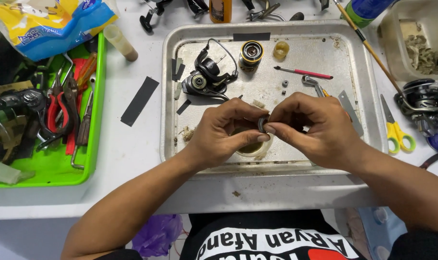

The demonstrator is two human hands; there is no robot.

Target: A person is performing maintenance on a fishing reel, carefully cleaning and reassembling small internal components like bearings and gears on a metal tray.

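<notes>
White table (132, 144), cluttered pretty much everywhere. On it, dead centre, a big metal tray (368, 91) with a raised rim. Off to the left, a green bin (55, 166) stuffed with tools, red-handled pliers (57, 113) on top, and a yellow-and-blue bag (45, 24) hanging over its far corner. Far right, a clear tub (421, 43) with some brownish scraps inside, and a dark reel (423, 101) just below it.

Inside the tray: a black reel body (207, 77) up near the far left, a gold-and-black spool (251, 53) standing just beside it, a small amber cup (281, 49) next to that. Red-handled pick (305, 73) lying flat, right of the spool. Small round dish (252, 148) at the near edge, mostly hidden under the hands.

Left hand (223, 135) and right hand (315, 130) meeting over the tray's near half, knuckles up. Both pinched in tight on one tiny dark ring (261, 124), thumb and fingertips of each side touching it, held just above the dish. Can't tell what the ring is made of, too small.

Yellow scissors (396, 135) lying outside the tray's right rim. Black strip (139, 101) on the table between bin and tray.
</notes>
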